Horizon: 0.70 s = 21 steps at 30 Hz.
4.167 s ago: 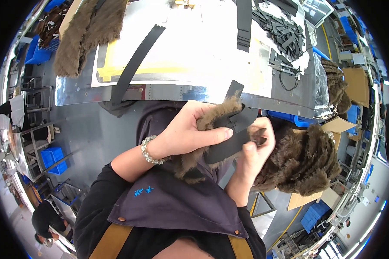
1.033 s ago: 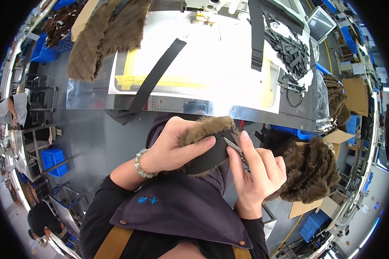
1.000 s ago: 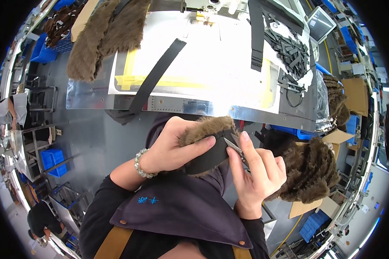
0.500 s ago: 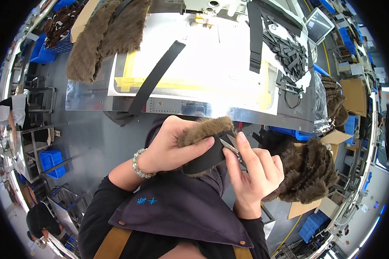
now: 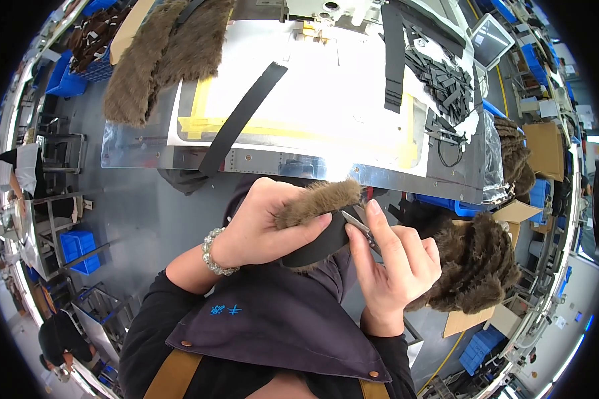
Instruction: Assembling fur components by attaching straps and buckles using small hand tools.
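Compared with four seconds ago, the fur-trimmed black piece (image 5: 319,219) has been turned and drawn closer to the body; over the last second little movement is noted. The work is judged to have passed from positioning into fine trimming at the seam.

The left hand (image 5: 263,223) is closed around the piece, fingers wrapped over the brown fur edge. The right hand (image 5: 396,263) is pinched on small metal snips (image 5: 358,226), their tips set against the piece at its 3 o'clock side. The piece is held in the air above the lap, just below the near edge of the tabletop (image 5: 140,153).

At 12 o'clock the tabletop's metal edge lies near the hands. A black strap (image 5: 239,120) hangs over that edge at 11 o'clock. A heap of brown fur pieces (image 5: 476,263) sits just beside the right hand at 3 o'clock. Open room is seen at 9 o'clock, over the grey floor (image 5: 140,206).
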Available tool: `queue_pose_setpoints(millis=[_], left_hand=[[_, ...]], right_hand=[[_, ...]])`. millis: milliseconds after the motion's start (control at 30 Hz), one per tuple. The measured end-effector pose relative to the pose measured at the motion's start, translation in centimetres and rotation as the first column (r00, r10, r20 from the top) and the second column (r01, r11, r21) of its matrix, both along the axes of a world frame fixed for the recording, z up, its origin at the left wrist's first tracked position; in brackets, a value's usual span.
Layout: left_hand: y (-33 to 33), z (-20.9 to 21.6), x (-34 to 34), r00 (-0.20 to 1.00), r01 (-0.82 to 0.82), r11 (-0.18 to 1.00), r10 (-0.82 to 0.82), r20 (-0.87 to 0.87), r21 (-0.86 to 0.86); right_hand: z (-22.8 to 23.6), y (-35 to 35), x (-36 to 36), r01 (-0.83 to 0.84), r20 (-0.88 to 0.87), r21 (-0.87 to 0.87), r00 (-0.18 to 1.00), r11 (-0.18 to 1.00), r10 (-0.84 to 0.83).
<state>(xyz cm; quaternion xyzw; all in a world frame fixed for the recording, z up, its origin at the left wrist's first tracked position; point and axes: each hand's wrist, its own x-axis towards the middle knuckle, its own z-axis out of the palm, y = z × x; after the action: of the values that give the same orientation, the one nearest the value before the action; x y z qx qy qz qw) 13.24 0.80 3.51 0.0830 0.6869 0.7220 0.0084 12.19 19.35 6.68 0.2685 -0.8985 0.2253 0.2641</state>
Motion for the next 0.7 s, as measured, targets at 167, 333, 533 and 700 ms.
queue_pose_setpoints(millis=[167,333,533,700], left_hand=[[-0.21,0.42,-0.13,0.999,0.004,0.998,-0.007,-0.049,-0.066],[-0.29,0.49,-0.18,0.997,0.018,0.997,-0.024,-0.071,-0.081],[-0.35,0.73,-0.19,0.998,0.024,0.994,-0.030,-0.054,-0.104],[0.37,-0.02,-0.06,0.997,0.026,0.996,-0.032,0.066,0.082]], right_hand=[[0.10,0.03,0.01,0.000,0.003,0.014,1.000,1.000,0.000],[-0.17,0.11,-0.04,0.002,-0.021,0.012,1.000,1.000,-0.001],[-0.18,0.14,-0.10,0.004,-0.020,0.010,1.000,1.000,-0.004],[-0.60,0.04,-0.04,-0.047,-0.098,-0.005,0.994,0.999,0.046]])
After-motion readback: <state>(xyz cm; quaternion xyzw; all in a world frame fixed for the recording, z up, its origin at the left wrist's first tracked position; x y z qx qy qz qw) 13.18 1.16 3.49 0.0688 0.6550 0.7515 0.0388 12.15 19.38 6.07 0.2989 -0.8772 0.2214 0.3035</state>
